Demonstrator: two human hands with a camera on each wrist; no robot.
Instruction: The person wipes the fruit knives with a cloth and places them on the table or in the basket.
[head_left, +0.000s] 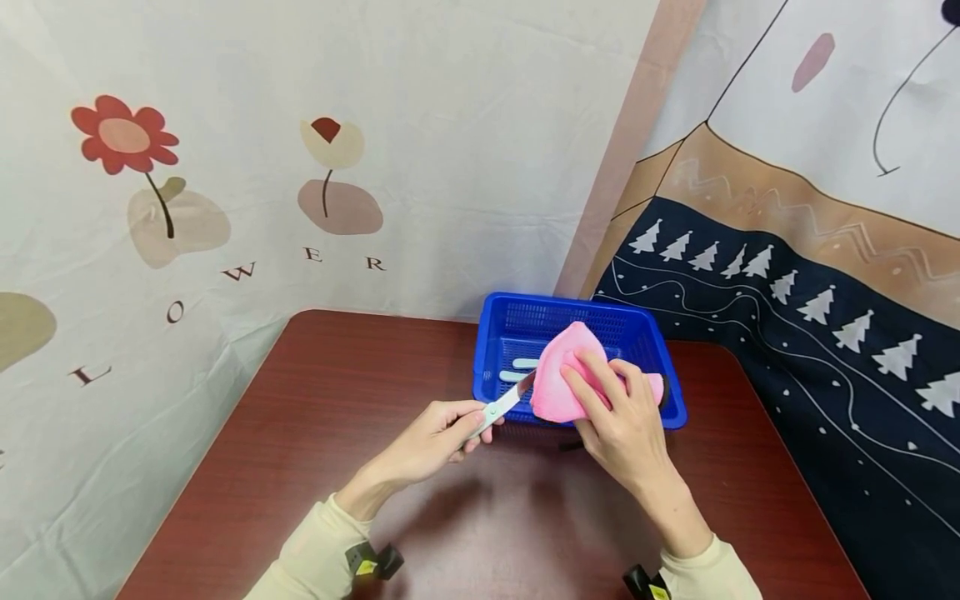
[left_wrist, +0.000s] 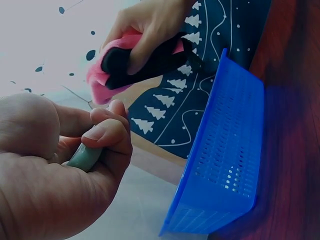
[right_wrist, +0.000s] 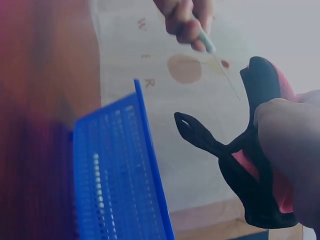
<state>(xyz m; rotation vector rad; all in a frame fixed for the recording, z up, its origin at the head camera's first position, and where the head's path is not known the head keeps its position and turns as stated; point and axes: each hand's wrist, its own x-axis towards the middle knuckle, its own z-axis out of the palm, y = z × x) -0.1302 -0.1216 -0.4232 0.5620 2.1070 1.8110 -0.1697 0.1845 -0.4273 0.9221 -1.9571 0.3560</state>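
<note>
My left hand (head_left: 442,433) grips a knife (head_left: 498,410) by its pale green handle, the blade angled up to the right. The blade's tip end overlaps the edge of a pink cloth piece (head_left: 558,379) in the head view. That soft piece has black trim and a black loop (right_wrist: 192,131), seen in the right wrist view. My right hand (head_left: 626,425) holds it bunched, with fingers over the pink side and thumb on the black side. Both hands are at the near side of a blue basket (head_left: 487,333). The left palm hides most of the handle (left_wrist: 85,157) in the left wrist view.
Inside the basket lie two pale green handles (head_left: 525,363). A small black strip (head_left: 572,446) shows at the basket's near side. The basket stands at the far right of a reddish-brown table (head_left: 337,375), against printed wall cloths (head_left: 465,150).
</note>
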